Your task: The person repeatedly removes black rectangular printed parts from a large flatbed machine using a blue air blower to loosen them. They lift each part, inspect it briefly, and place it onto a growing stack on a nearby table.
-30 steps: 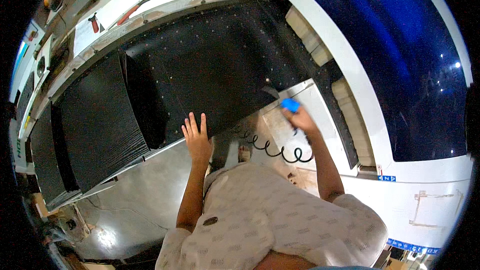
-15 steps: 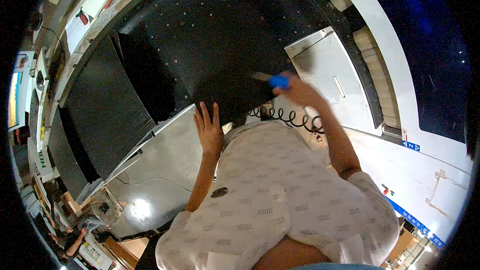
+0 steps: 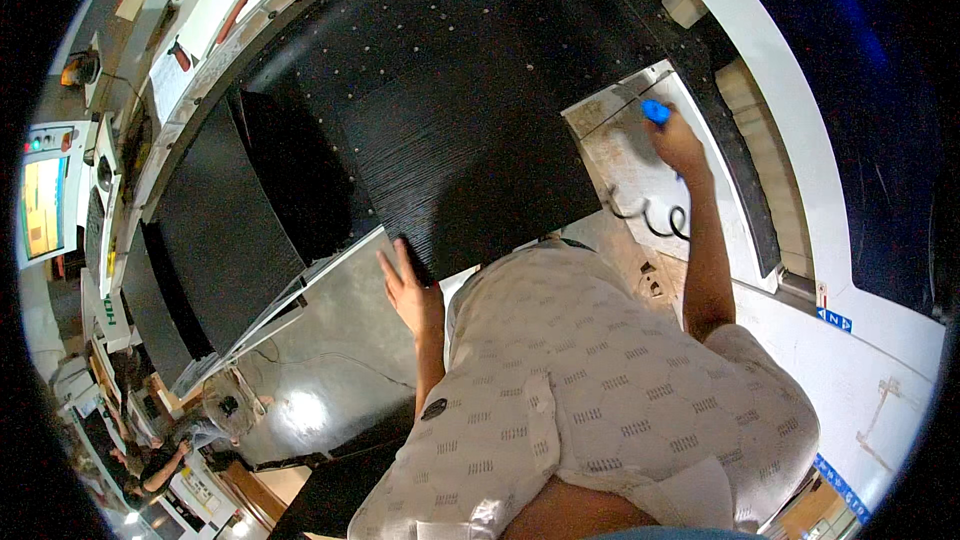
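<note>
A black wood-grain panel point(image 3: 470, 160) lies on the dark, stud-dotted table in front of me. At its near left corner, my left hand point(image 3: 411, 302) rests with fingers apart, touching the edge. Off to the right, my right hand point(image 3: 682, 148) is closed round a blue air blow gun point(image 3: 656, 112), held over the white sheet-metal surface point(image 3: 715, 170) beside the panel. A black coiled hose point(image 3: 655, 225) hangs below that hand. The gun's thin nozzle is hard to make out.
More black panels point(image 3: 225, 210) stand to the left. A white machine frame point(image 3: 770, 60) curves round the right side. At the far left are a control screen point(image 3: 45, 205) and another person point(image 3: 165, 470). Grey floor point(image 3: 335, 360) shows at lower left.
My right hand has moved right and away with the blow gun, from over the black panel to the white surface. My left hand has slid slightly nearer. The panel's grain now shows more clearly.
</note>
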Demonstrator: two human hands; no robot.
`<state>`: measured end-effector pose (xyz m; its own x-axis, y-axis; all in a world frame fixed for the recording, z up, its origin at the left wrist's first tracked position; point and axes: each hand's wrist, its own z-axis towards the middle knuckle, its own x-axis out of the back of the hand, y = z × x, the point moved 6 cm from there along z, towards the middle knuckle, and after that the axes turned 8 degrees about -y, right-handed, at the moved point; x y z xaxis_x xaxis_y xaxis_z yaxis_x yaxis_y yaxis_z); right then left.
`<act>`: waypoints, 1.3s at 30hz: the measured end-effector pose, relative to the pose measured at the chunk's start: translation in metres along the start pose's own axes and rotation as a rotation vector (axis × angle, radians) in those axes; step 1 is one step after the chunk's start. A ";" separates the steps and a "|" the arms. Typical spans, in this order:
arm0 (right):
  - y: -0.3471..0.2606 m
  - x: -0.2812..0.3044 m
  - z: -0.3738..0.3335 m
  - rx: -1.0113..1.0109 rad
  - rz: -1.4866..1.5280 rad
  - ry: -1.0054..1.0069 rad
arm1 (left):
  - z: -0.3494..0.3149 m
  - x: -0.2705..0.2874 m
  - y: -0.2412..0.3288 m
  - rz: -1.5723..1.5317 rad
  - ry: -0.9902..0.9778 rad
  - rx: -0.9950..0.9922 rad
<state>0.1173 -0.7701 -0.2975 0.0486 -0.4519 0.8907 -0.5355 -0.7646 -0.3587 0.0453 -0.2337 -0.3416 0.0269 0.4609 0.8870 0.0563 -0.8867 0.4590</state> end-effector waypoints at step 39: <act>-0.136 0.075 -0.092 0.721 1.194 -0.616 | -0.041 0.048 0.105 -2.240 0.272 -0.022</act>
<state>0.1163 -0.6579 -0.1561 0.3291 -0.9239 -0.1950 -0.0111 0.2027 -0.9792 0.0116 -0.3064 -0.2483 -0.1382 0.3884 -0.9110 -0.2162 0.8859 0.4105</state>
